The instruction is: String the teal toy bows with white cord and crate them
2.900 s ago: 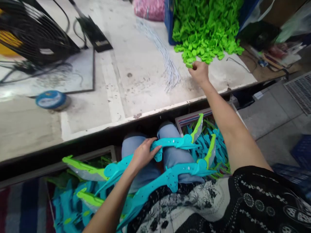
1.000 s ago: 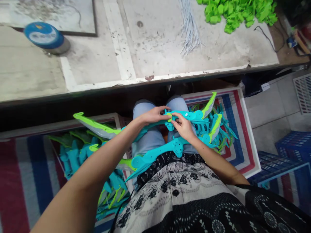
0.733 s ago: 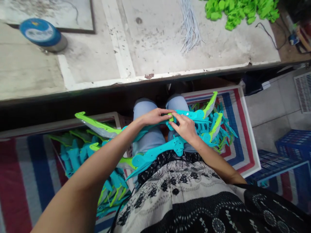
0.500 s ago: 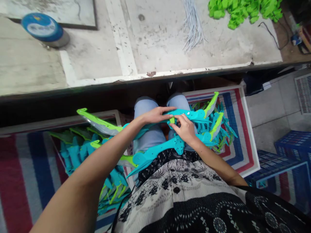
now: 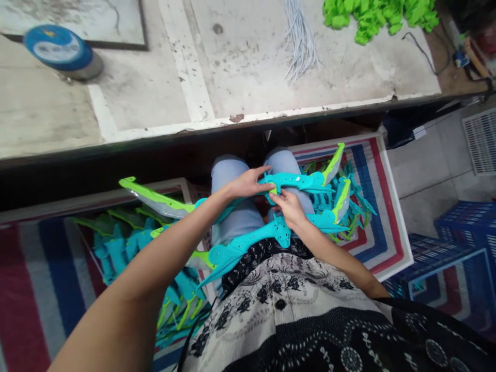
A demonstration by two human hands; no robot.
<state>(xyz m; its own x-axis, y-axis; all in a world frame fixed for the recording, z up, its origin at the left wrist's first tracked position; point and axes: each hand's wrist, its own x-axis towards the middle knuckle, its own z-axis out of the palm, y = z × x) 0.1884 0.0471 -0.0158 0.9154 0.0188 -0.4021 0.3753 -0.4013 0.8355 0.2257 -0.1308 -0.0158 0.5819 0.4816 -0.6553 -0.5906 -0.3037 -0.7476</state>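
A turquoise toy bow (image 5: 300,180) with lime-green and grey tips lies across my thighs. My left hand (image 5: 250,183) grips its middle, with the thumb by a small lime-green plastic piece (image 5: 273,189). Against the same piece, the fingers of my right hand (image 5: 292,208) are pinched from the near side; they hide part of it. A second bow of the same kind (image 5: 236,247) rests in my lap against my waist, its round centre facing up.
Striped-lined crates stand at both sides: the right crate (image 5: 397,227) and left crate (image 5: 182,188) hold more turquoise parts. On the worktable (image 5: 248,67) ahead are white cords (image 5: 300,41), a heap of green pieces (image 5: 372,20) and a blue-lidded can (image 5: 58,49). Blue baskets (image 5: 461,253) stand at right.
My right hand has shifted slightly down and left, and its fingers now sit lower on the green piece. My left fingers have drawn in around the bow's middle. The view has shifted slightly.
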